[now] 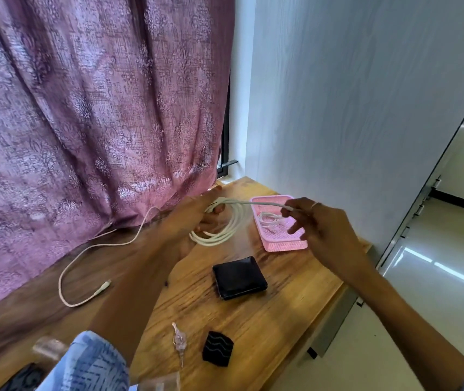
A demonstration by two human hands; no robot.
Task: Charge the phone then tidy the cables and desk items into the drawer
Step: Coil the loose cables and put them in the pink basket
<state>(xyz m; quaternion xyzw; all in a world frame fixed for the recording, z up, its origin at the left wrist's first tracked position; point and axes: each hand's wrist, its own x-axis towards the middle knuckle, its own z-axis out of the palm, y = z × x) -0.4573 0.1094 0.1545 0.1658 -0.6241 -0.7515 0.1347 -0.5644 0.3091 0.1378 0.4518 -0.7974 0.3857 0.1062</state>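
Note:
My left hand [197, 213] holds a coil of white cable [226, 230] above the back of the wooden desk [281, 300], loops hanging from its fingers. My right hand [318, 224] pinches the free end of that same cable, stretched level between both hands over a pink basket [281, 244]. A smaller white cable [267, 220] lies inside the basket. A second white charging cable [84, 258] trails loose across the desk's left side from under the curtain, its plug end [104, 286] lying free. No phone is visible.
A black wallet [239, 277] lies mid-desk. Nearer me sit a keyring with a key [179, 342] and a small black wavy-patterned item [218, 348]. A purple curtain [84, 108] hangs behind the desk, a white wall [352, 108] to the right. Clear objects blur at the bottom edge.

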